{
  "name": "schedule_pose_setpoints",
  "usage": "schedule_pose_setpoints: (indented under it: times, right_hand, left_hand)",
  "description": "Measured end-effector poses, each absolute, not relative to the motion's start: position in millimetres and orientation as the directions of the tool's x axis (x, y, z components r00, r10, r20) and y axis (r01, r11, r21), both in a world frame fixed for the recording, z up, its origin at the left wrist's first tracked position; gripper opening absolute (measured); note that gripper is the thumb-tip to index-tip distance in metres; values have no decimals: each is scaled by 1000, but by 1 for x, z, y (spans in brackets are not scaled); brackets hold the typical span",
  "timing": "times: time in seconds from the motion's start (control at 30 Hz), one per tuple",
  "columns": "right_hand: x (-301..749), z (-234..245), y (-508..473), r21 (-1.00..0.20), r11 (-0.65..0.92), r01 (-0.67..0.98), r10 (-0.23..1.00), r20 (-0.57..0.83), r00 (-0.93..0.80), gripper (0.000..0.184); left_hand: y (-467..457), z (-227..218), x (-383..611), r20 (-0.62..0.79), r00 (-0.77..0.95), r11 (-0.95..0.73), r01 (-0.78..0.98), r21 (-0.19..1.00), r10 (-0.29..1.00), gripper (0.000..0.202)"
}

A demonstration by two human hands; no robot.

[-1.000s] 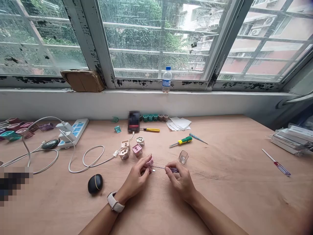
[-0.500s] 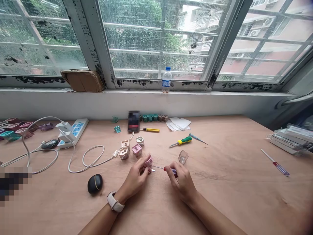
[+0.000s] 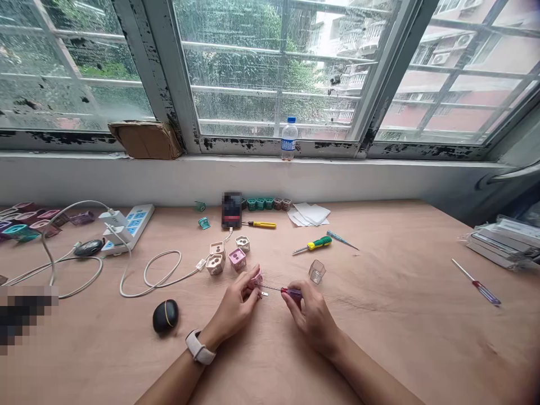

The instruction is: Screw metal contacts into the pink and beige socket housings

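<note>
"What's in the left hand [image 3: 234, 306]?"

"A small, boxy pink plastic shell [image 3: 256, 278], held in curled fingers [image 3: 250, 286]. Little metal prongs [image 3: 264, 293] show just below it, near the middle of the plywood tabletop [image 3: 400, 320]."

"And the right hand [image 3: 312, 315]?"

"Its fingers [image 3: 293, 297] pinch narrowly around the red-and-dark handle of a slim screwdriver [image 3: 291, 292]. The thin steel shaft runs across to the shell, and its tip is too small to make out."

"What's close by?"

"Past the right hand stands a clear, faceted plastic cup [image 3: 317, 271]. Beyond the shell are a pink cube [image 3: 237, 259] and three beige shells [image 3: 215, 264] with round holes. Left of the hands, a smooth black stone [image 3: 165, 316] lies near a looped white cable [image 3: 160, 275]."
</note>
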State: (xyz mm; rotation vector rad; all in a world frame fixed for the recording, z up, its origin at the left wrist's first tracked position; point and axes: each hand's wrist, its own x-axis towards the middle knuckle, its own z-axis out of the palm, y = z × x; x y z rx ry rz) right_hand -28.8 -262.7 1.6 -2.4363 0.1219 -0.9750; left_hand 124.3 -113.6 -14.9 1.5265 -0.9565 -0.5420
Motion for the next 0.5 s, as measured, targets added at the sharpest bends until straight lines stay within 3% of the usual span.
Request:
schedule_pose_setpoints:
  times: [0.13,0.33,0.5]
  right_hand:
    - [-29,0,-262,-591,-793,149,-289,580,761,10]
    - [-30,-3,-261,-562,-811,164,-284,622,730,17]
    - [-30,-1,-259,-592,-789,163,-276,579,768,29]
  left_hand:
    - [-113,-15,123,186,548,23,-290,957,-815,56]
    - [-113,-14,123,184,539,16,-302,953,-822,56]
    - [-114,-14,124,180,540,16,-295,955,-822,56]
